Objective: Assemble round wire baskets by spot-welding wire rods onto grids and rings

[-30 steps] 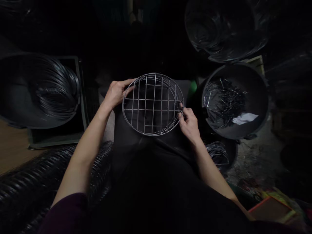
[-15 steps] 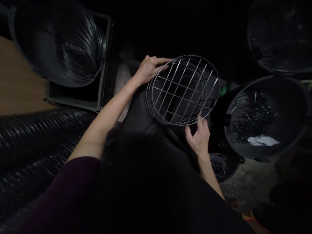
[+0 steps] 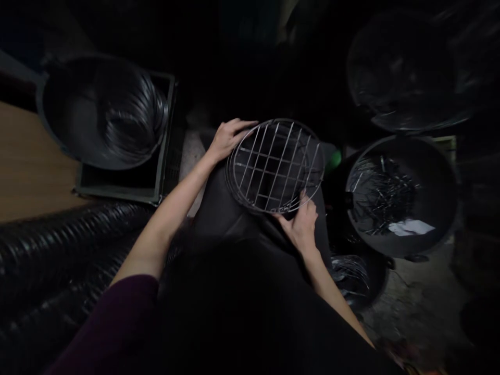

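A round wire basket [image 3: 275, 172] with a crisscross grid across it is over my dark-covered lap, tilted. My left hand [image 3: 228, 139] grips its upper left rim, fingers stretched along the wire. At the lower right rim, my right hand [image 3: 302, 225] pinches the basket, with the thumb outside and the fingers reaching over the wires. Below the grid, the stacked hoops of the basket's side show, though the dimness hides their detail.
Left, a black tub [image 3: 74, 133] holding a wire coil [image 3: 130, 125] rests on a green crate [image 3: 117, 194]. Dark ribbed rolls [image 3: 58, 239] lie below. Right, another tub [image 3: 433, 208] holds short metal pieces [image 3: 390, 195] and white paper [image 3: 411, 227]; bent wires [image 3: 351, 271] sit in a lower container.
The basket and both hands have shifted left and lower in view, as the surroundings also moved with the camera. My right hand has closed more firmly around the rim.
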